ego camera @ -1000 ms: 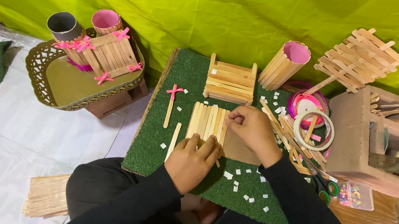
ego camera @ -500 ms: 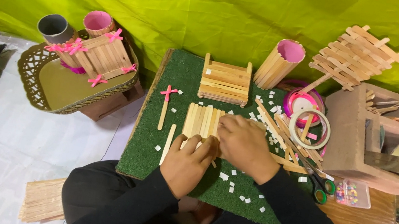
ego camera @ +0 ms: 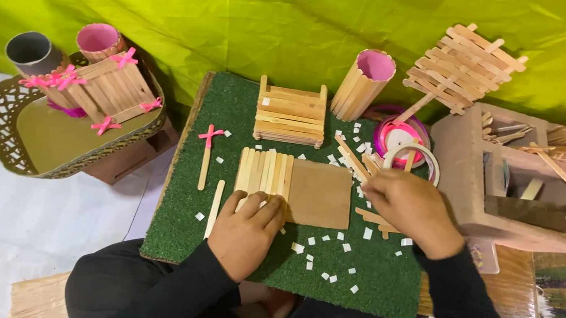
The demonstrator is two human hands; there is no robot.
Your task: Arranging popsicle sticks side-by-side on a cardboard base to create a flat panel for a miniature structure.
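Our right hand [ego camera: 411, 211] has left the brown card [ego camera: 320, 194] at frame centre for loose sticks [ego camera: 371, 216] rightward, fingers curled, grasp unclear. Our left hand [ego camera: 246, 231] presses flat on the glued sticks [ego camera: 264, 172], which run top-to-bottom.

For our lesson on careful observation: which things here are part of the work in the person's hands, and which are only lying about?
In hand:
left hand pressing the row of sticks
brown card under that row
right hand at the loose sticks
green mat

Lying about:
stick crate
pink-lined stick cup
stick with pink bow
gold tray
grey tube
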